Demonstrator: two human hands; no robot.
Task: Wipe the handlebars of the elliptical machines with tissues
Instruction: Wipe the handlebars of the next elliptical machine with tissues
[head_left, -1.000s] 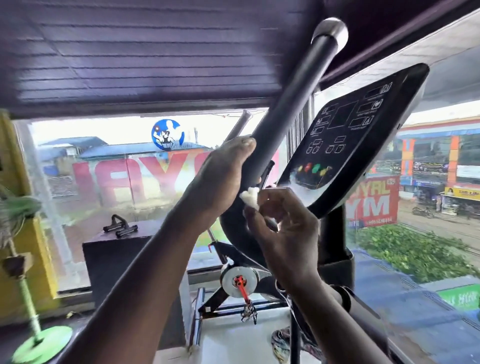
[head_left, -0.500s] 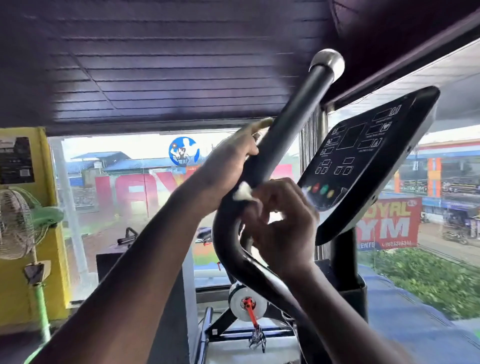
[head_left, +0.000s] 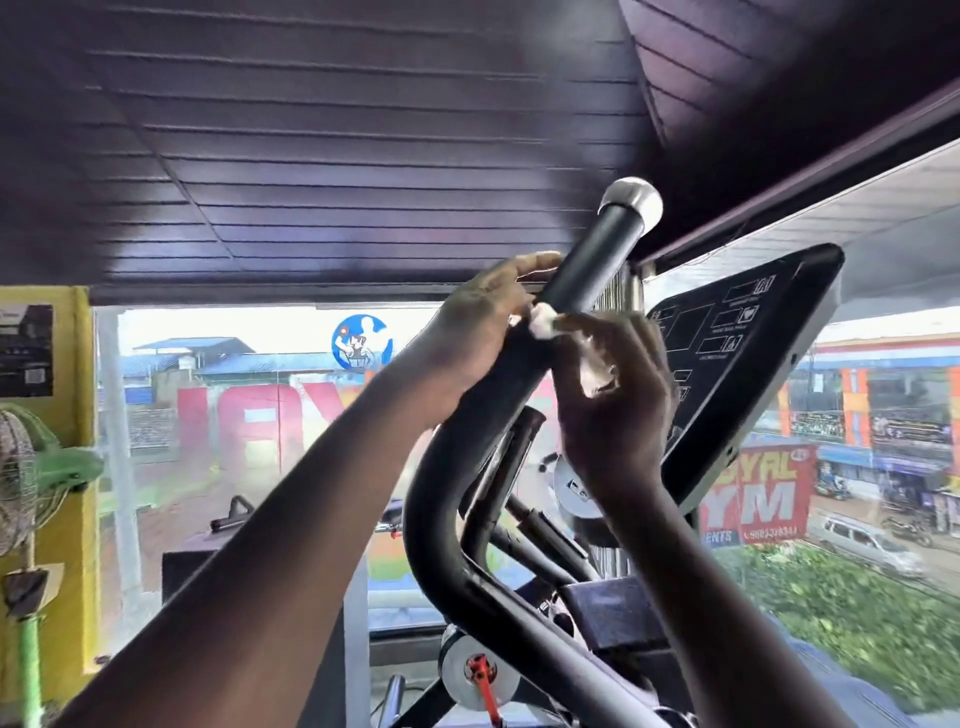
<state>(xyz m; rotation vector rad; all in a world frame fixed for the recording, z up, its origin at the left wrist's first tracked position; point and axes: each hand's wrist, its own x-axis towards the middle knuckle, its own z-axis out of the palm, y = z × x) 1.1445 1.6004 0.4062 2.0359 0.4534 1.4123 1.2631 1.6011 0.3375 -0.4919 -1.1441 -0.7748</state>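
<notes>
The left hand (head_left: 483, 332) grips the black handlebar (head_left: 587, 265) just below its silver cap (head_left: 631, 200), while the right hand (head_left: 618, 395) pinches a white tissue (head_left: 543, 325) against the bar, beside the tilted console (head_left: 737, 364).

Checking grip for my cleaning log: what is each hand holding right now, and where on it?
The left hand grips the handlebar on its upper straight part, below the silver cap. The right hand pinches a small tissue by one end against the bar.

head cam | tilted upward-forward | close on handlebar (head_left: 582, 270) | window (head_left: 249, 415) beyond | single view
</notes>
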